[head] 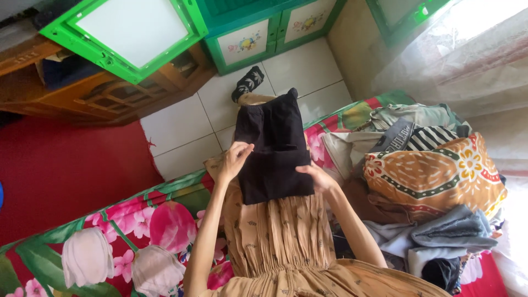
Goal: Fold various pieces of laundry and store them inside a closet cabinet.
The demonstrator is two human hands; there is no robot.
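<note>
- While the person sits on the bed's front edge, a black garment (273, 148) lies spread over the lap, running from the knees toward the waist of a tan pleated dress (283, 236).
- Left hand (234, 160) rests on the garment's left edge about halfway along, fingers curled and pinching the cloth.
- Right hand (318, 177) sits at the garment's lower right corner, fingers closed on the fabric there.
- Both forearms reach forward from the bottom edge of the view, one on each side of the lap.
- One foot in a black patterned sock (247, 82) shows beyond the garment's far end, set on the white tiled floor (181, 124).
- Bedsheet (159, 214) is red and green with large pink and white flowers; it covers the bed to the person's left and shows again behind the pile.
- Heaped on the bed to the person's right is a pile of clothes (423, 181): an orange patterned cloth on top, a black-and-white striped piece behind it, grey folded pieces nearer the front edge.
- Green cabinet (258, 33) with flowered door panels stands against the far wall, beside a wooden shelf unit (110, 93).
- Red carpet (60, 165) covers the floor left of the tiles.
- Sheer curtain (462, 49) hangs at the upper right.
</note>
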